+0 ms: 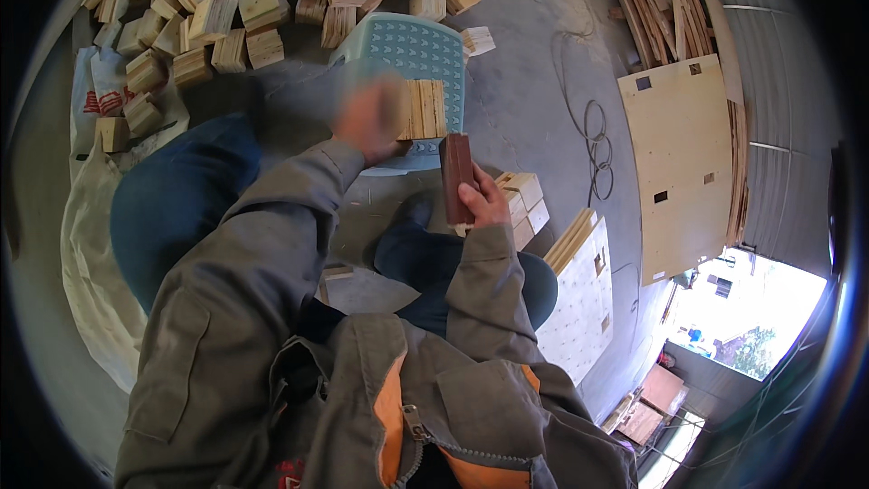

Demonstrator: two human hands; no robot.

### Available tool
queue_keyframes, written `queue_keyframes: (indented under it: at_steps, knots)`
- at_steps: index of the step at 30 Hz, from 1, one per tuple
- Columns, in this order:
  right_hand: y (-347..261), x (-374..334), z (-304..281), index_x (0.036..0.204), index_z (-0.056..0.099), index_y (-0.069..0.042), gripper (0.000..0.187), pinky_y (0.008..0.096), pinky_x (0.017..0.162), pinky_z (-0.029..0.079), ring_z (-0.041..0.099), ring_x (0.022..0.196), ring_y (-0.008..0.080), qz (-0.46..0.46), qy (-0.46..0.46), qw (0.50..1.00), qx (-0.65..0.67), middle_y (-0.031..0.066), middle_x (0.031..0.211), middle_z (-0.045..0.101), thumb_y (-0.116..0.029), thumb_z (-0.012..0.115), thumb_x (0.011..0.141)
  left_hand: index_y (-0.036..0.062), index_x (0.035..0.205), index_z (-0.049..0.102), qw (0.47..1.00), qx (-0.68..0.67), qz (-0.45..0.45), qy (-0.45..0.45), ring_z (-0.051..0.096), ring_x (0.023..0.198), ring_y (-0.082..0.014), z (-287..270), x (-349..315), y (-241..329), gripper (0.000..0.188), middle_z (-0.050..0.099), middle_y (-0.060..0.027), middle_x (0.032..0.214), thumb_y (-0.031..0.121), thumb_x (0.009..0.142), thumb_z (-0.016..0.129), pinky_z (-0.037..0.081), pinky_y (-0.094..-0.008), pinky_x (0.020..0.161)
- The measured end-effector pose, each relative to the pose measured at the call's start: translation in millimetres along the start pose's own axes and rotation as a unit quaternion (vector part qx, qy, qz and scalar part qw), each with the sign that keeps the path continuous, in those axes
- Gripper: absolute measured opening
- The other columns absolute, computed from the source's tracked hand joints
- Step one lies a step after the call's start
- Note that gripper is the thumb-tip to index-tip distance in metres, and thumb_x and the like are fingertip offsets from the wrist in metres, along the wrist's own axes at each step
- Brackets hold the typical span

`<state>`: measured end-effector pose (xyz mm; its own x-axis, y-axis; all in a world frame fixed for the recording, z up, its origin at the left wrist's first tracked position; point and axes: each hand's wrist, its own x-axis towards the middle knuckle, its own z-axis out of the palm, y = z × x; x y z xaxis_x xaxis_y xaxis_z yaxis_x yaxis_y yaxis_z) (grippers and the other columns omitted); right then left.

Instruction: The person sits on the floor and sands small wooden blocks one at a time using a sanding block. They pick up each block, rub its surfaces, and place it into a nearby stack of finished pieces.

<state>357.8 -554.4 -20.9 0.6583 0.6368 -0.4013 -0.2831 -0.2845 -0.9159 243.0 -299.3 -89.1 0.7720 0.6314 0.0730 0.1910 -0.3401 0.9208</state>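
Observation:
A pale blue plastic stool (433,45) with a patterned top stands in front of me. On it sits a layered plywood block (424,109), its striped edges showing. My left hand (369,119) is at the block's left side, over the stool; its fingers are smeared by motion, so their grip cannot be made out. At the stool's near right corner, my right hand (485,201) is closed around a sanding block (457,177), long and wrapped in reddish-brown sandpaper. The sanding block is tilted slightly and lies close to the plywood block's right side.
Many loose plywood blocks (262,4) are heaped beyond the stool at left. More blocks (525,204) stand by my right knee, near a pale board (584,299). A white sack (95,217) lies at left. At right are a cable (593,131) and a large plywood sheet (679,163).

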Motion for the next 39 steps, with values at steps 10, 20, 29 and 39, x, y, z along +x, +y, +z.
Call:
queue_keyframes:
  at_steps: [10,20,29,39]
  knots:
    - [14.9,-33.4,-17.2,0.159,0.051,-0.002,0.068,0.0345,0.097,0.059,0.070,0.115,0.0191,-0.016,0.047,0.997,0.061,0.0113,0.139,0.069,-0.016,0.076,0.097,0.0046,0.162,0.036,0.999,0.038,-0.030,-0.026,0.052,0.142,-0.0420,-4.5,-6.4,13.6,0.121,0.056,-0.0231,0.149,0.020,0.059,0.099,0.042,-0.0473,0.122]
    - [7.7,-33.2,-11.8,0.155,0.052,0.004,0.065,0.0338,0.104,0.055,0.069,0.121,0.0190,-0.005,0.099,0.991,0.085,0.0159,0.139,0.070,-0.004,0.077,0.095,0.0022,0.155,0.045,0.992,0.085,0.070,0.068,0.050,0.137,-0.0451,-15.3,-0.2,44.5,0.107,0.053,-0.0222,0.146,0.025,0.064,0.097,0.045,-0.0488,0.117]
    - [11.5,-29.1,3.4,0.151,0.058,0.002,0.066,0.0337,0.104,0.055,0.070,0.117,0.0198,-0.067,0.131,0.989,-0.009,0.0146,0.135,0.072,-0.013,0.083,0.092,0.0026,0.157,0.045,0.966,0.254,0.038,-0.018,0.048,0.142,-0.0418,-29.9,-9.0,50.8,0.106,0.053,-0.0197,0.149,0.027,0.065,0.092,0.043,-0.0475,0.120]
    - [5.6,-24.9,37.3,0.150,0.062,-0.009,0.073,0.0412,0.103,0.056,0.068,0.120,0.0290,-0.254,0.168,0.895,-0.325,0.0192,0.135,0.067,-0.021,0.090,0.084,0.0078,0.164,0.034,0.977,0.211,0.002,-0.032,0.040,0.150,-0.0402,-30.6,-11.2,58.2,0.121,0.046,-0.0195,0.158,0.026,0.062,0.098,0.040,-0.0464,0.125]
